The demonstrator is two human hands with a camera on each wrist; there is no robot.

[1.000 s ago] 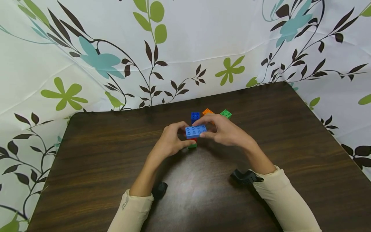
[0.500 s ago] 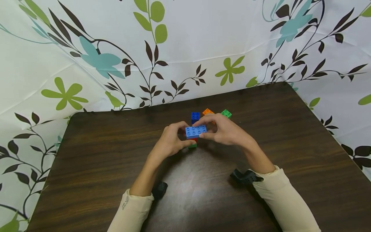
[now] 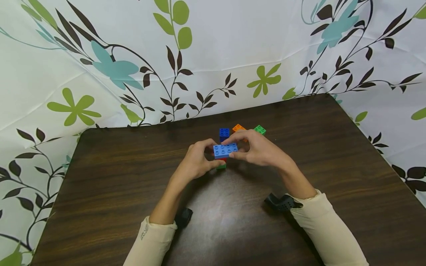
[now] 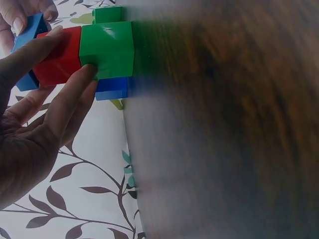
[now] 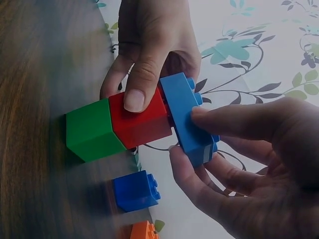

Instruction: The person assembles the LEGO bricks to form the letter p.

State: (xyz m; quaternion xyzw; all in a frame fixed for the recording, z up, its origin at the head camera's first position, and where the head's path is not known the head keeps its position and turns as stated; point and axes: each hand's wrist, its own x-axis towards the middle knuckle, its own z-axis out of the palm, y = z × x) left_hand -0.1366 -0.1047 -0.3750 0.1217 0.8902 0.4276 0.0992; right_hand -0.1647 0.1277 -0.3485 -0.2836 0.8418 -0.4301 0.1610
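Note:
A light blue toy brick with two rows of studs lies over a red block, which sits on a green block standing on the table. Between brick and red block, the right wrist view shows a thin gap with a bit of red stud in it. My left hand grips the red block, thumb on its near face; in the left wrist view one finger also reaches the green block. The right hand pinches the light blue brick at its right end between thumb and fingers.
Behind the hands on the dark wooden table stand a dark blue block, an orange block and another green block. A leaf-patterned cloth hangs along the table's back edge.

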